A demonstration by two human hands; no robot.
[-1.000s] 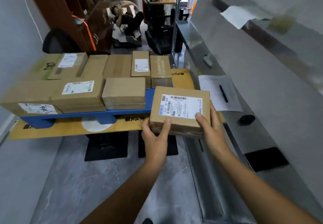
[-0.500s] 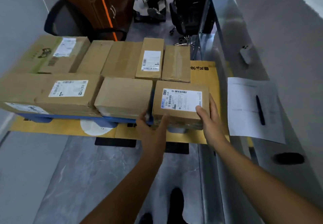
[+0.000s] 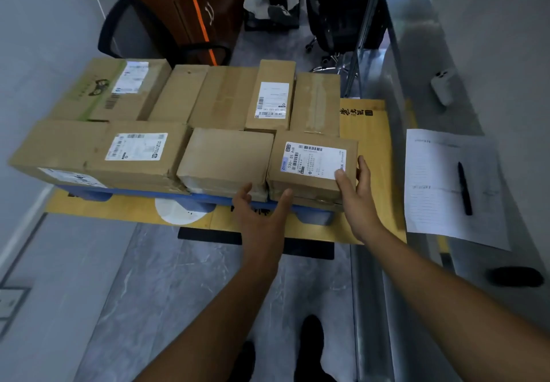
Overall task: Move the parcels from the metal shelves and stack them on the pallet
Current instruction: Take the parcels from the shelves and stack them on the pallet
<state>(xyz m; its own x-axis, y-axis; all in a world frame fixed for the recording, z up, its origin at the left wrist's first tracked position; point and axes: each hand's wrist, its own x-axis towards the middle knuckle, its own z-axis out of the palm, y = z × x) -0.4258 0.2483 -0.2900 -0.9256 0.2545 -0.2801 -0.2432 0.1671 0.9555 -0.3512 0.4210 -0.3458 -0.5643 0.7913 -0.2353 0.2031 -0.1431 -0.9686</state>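
A brown parcel with a white barcode label [image 3: 312, 161] sits on the front right corner of the blue pallet [image 3: 143, 194], tight against a plain brown parcel [image 3: 226, 158] to its left. My right hand [image 3: 357, 200] holds its near right corner, thumb on the label and fingers along the right side. In front of the parcel is my left hand [image 3: 259, 218], fingers spread and straight, fingertips at the box's front face. Several other cardboard parcels [image 3: 134, 149] cover the pallet in two rows.
The metal shelf [image 3: 416, 84] runs along the right, bearing a sheet of paper [image 3: 431, 173], a black pen [image 3: 464, 188] and a white phone [image 3: 443, 87]. Yellow cardboard [image 3: 366, 131] lies under the pallet. Behind it stand a black chair [image 3: 131, 30] and a seated person's legs [image 3: 276, 9].
The labelled parcel went from being carried in the air to resting on the pallet's front right corner. My left hand has let go and opened; my right hand stays on the corner.
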